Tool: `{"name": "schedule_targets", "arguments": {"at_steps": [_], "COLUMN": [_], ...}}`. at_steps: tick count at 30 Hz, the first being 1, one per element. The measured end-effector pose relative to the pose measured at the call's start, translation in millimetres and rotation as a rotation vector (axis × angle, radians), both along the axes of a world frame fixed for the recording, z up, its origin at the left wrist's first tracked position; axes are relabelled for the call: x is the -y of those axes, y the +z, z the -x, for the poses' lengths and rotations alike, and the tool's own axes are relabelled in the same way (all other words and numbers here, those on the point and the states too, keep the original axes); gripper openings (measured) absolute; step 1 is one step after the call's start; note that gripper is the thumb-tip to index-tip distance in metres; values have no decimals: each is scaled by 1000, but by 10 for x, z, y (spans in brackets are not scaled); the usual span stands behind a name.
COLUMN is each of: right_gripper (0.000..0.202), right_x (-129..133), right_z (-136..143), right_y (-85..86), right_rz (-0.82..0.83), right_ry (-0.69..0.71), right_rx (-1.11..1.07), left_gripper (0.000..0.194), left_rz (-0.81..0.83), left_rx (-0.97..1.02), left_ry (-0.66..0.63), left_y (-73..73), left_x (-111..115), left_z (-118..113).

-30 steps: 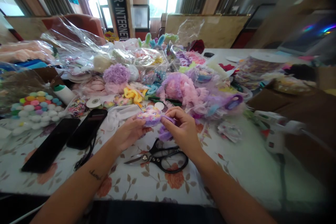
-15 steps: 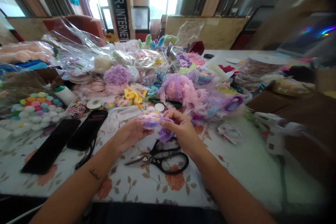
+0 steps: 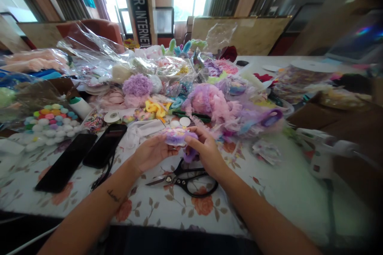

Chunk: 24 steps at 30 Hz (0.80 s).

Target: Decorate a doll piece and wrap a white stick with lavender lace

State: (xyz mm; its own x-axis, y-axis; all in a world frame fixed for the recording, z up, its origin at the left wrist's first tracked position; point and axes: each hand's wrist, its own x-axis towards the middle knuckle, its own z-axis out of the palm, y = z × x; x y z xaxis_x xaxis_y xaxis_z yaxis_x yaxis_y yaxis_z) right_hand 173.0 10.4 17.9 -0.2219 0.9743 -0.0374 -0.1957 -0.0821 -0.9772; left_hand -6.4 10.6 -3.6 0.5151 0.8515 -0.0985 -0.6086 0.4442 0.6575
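Note:
A small fuzzy purple, pink and yellow piece (image 3: 176,137) is held between both hands above the floral tablecloth. My left hand (image 3: 153,152) grips its left end between thumb and fingers. With thumb and fingers closed on its right end, my right hand (image 3: 206,147) is bent over it. A purple fuzzy strand (image 3: 190,155) hangs below the piece by my right fingers. Black-handled scissors (image 3: 182,179) lie under the hands, blades pointing left, partly covered by my right hand.
Two black phones (image 3: 66,162) lie at the left beside colourful pompoms (image 3: 50,121). A heap of yarn and plastic bags (image 3: 161,71) spans the back. White glue gun (image 3: 321,151) and a cardboard box (image 3: 338,119) stand right; a white ribbon (image 3: 140,129) lies behind my left hand.
The held piece has turned a little, showing more of its purple lower edge. The whole view has shifted slightly, so the table things appear farther right.

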Motion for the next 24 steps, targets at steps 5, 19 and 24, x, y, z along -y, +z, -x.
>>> {"name": "schedule_targets", "arguments": {"at_steps": [5, 19, 24], "right_gripper": [41, 44, 40], "right_x": [6, -2, -20], "right_z": [18, 59, 30], "right_y": [-50, -128, -121], "right_rz": [6, -123, -163], "right_ry": [-42, -204, -248], "right_rx": [-43, 50, 180], "left_gripper": [34, 31, 34], "left_rz": [-39, -137, -180], "left_rx": [-36, -272, -373], "left_ry": [46, 276, 301], "left_y": [19, 6, 8], "left_x": [2, -2, 14], "left_z": [-27, -136, -166]}}
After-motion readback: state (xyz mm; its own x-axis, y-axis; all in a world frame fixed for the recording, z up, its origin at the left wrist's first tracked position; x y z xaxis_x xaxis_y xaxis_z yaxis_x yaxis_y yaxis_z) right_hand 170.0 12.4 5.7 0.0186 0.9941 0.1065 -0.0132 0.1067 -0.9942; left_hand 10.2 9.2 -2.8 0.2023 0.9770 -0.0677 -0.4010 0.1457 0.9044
